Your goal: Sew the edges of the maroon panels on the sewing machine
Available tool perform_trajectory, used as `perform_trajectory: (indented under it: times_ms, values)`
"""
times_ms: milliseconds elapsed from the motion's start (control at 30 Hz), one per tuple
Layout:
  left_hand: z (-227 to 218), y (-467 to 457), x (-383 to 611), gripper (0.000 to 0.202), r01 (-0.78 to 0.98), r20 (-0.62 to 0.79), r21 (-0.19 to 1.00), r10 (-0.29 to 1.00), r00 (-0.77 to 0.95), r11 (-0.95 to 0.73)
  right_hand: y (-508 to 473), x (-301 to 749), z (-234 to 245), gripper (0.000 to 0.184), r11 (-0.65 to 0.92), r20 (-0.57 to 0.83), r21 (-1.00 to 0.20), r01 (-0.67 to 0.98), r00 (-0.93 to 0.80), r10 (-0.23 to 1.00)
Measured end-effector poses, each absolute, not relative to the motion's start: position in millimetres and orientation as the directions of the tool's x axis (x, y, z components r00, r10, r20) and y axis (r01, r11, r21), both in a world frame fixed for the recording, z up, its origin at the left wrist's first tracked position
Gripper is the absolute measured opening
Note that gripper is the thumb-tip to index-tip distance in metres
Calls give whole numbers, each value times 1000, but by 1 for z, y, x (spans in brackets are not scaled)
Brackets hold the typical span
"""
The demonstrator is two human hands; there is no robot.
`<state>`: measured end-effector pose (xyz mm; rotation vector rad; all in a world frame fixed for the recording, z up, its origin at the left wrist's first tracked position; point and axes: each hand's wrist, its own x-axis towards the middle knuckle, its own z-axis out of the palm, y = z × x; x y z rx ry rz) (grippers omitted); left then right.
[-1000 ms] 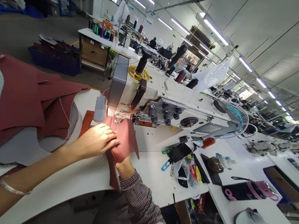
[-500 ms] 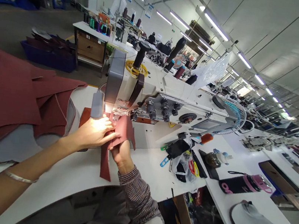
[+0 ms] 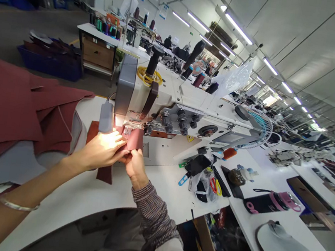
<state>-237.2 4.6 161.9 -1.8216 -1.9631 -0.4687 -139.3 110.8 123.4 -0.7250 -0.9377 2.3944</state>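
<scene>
Under the presser foot of a sewing machine [image 3: 171,97] lies a folded maroon piece of leather-like material [image 3: 135,139]. My left hand [image 3: 104,149] is at its left side beside the needle area, fingers bent and gripping the material under the bright lamp light. Just right of it, my right hand [image 3: 135,166] pinches the near edge of the same piece between thumb and fingers. The fingertips of both hands nearly meet. A maroon tail [image 3: 105,174] of the material hangs out below my left hand; the stitching point is mostly hidden.
Large maroon panels with grey backing [image 3: 15,107] are piled on the left. To the right lie scissors [image 3: 215,186], a plastic bag with small tools and a black-and-pink bottle [image 3: 272,203]. A grey-white cut piece [image 3: 287,248] rests at the lower right.
My right hand has moved slightly up and left, drawing closer to my left hand. The maroon piece looks more folded, and its tail has swung left. The whole view has shifted slightly.
</scene>
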Motion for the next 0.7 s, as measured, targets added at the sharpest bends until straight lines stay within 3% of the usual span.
perform_trajectory:
  times_ms: [267,467,600,700]
  values:
    - [148,3,-247,30,999,606,26,794,-52,46,115,-147,117,15,-668,-178,-694,-268,-836,520]
    - [145,4,-257,32,996,648,75,757,-82,43,118,-141,122,5,-649,-218,-737,-190,-842,494]
    - [139,6,-269,32,995,657,82,749,-90,48,126,-136,115,10,-555,-195,-767,-323,-707,680]
    - [135,5,-277,33,996,656,83,753,-61,8,135,-145,109,20,-579,-312,-697,-423,-548,776]
